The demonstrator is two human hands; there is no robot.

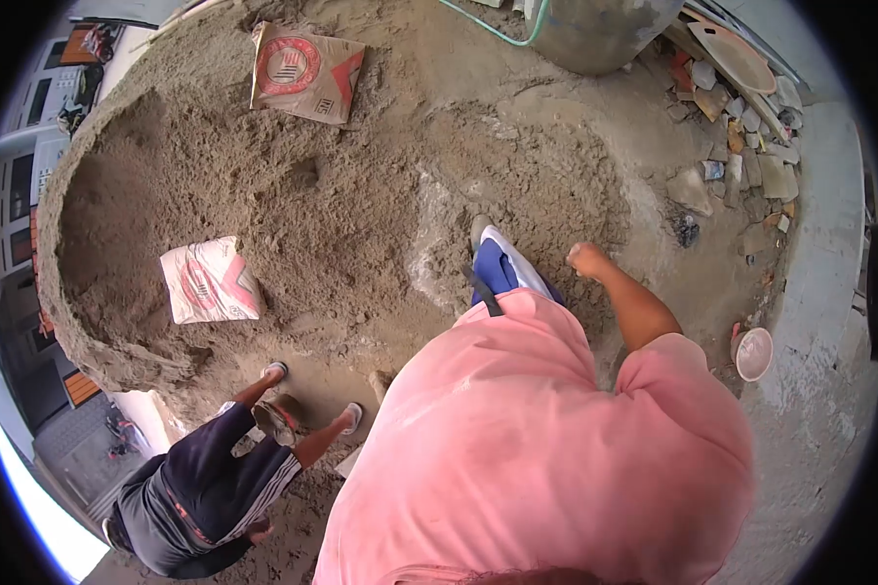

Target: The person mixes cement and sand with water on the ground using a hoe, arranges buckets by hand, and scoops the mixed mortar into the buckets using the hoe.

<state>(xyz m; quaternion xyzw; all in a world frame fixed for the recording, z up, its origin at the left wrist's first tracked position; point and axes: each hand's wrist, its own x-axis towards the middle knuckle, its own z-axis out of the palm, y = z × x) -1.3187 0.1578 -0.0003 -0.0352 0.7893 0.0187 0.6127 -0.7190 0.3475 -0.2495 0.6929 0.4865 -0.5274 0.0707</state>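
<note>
My right hand [585, 261] is held out over the grey sand at the right of my body, its fingers curled into a fist. Nothing sticks out of it. My left hand does not show; my pink shirt covers that side. Blue and white trousers [502, 268] and one shoe [480, 229] show below my shirt, the shoe on the sandy mix. A dark strap [483, 294] hangs at my waist. Ahead and to the left, a large sand heap [341, 195] bears a printed paper sack [307, 73] at the far side and another sack [210, 281] nearer.
At lower left a co-worker in dark clothes [205, 478] bends over beside a bucket [278, 417]. A big grey drum [600, 34] with a green hose [517, 41] stands at the back. Broken bricks and rubble [741, 166] line the right wall, and a pale bucket [753, 354] sits nearer.
</note>
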